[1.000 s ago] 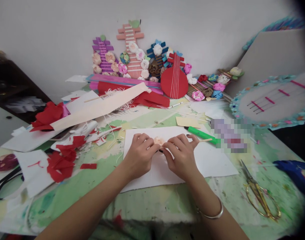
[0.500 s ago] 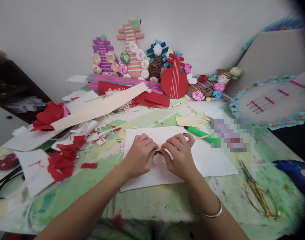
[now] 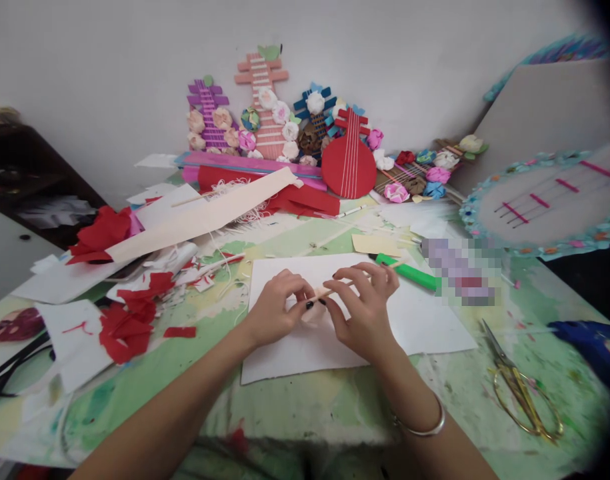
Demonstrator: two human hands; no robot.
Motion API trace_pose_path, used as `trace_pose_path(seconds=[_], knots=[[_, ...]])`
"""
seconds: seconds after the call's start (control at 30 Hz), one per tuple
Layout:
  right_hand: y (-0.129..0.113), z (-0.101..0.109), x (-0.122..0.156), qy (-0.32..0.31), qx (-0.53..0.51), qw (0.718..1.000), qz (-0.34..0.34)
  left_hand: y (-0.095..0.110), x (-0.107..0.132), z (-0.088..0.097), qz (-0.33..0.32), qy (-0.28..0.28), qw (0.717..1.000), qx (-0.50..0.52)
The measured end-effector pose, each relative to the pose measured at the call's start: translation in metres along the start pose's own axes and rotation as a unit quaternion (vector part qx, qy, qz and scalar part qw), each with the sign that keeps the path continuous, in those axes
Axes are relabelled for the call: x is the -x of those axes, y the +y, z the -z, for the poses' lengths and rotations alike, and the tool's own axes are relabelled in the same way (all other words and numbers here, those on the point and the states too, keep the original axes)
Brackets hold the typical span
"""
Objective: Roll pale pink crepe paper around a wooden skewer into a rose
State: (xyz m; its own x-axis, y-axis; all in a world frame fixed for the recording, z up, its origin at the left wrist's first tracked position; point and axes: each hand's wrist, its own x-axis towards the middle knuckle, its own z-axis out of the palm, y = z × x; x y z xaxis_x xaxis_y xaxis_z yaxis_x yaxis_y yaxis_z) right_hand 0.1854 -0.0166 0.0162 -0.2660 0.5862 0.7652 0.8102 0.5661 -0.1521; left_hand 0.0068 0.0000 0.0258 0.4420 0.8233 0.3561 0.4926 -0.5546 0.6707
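A thin pale wooden stick (image 3: 325,293) slants between my hands, above a white sheet of paper (image 3: 285,360). My left hand (image 3: 277,307) pinches its left end between thumb and fingers. A small pale piece of paper (image 3: 312,313) is at that end, partly hidden by my fingers; whether it is wrapped round the stick I cannot tell. My right hand (image 3: 367,313) holds the stick further along with thumb and fingertips, its fingers arched over it. The stick's right end pokes out past those fingers, near a green tube-like object (image 3: 407,272).
Gold-handled scissors (image 3: 519,387) and a blue tool (image 3: 592,343) lie at the right. Red paper scraps (image 3: 127,327) and a long cream strip (image 3: 205,213) are at the left. Paper-flowered model instruments, including a red one (image 3: 349,163), lean against the wall.
My right hand's fingers have lifted and spread a little along the stick, showing more of it. My left hand's fingers have loosened slightly. The view has shifted slightly.
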Motion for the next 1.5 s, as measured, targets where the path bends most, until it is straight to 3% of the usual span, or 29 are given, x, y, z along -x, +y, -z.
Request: trace_pose_path(seconds=[0.17, 0.43, 0.8, 1.03, 1.13, 1.27, 1.5], knots=[[0.002, 0.001, 0.000, 0.073, -0.038, 0.993, -0.086, -0.003, -0.002, 0.002, 0.063, 0.025, 0.997, 0.039], [-0.004, -0.006, -0.002, -0.082, -0.181, 0.967, -0.160, -0.005, -0.001, -0.004, 0.061, 0.038, 0.997, 0.042], [-0.002, -0.010, 0.000, -0.101, -0.194, 0.957, -0.191, -0.006, -0.001, -0.008, 0.062, 0.041, 0.997, 0.024], [0.001, -0.008, -0.001, -0.126, -0.293, 0.914, -0.251, -0.006, -0.002, -0.006, 0.110, 0.029, 0.991, 0.075], [0.004, -0.006, -0.001, -0.138, -0.333, 0.888, -0.284, -0.008, -0.004, -0.005, 0.173, -0.001, 0.969, 0.177], [0.006, -0.003, -0.003, -0.150, -0.383, 0.856, -0.312, -0.009, -0.005, -0.004, 0.245, -0.025, 0.917, 0.313], [0.010, 0.000, -0.004, -0.180, -0.458, 0.808, -0.323, -0.011, -0.004, -0.002, 0.291, -0.043, 0.853, 0.431]])
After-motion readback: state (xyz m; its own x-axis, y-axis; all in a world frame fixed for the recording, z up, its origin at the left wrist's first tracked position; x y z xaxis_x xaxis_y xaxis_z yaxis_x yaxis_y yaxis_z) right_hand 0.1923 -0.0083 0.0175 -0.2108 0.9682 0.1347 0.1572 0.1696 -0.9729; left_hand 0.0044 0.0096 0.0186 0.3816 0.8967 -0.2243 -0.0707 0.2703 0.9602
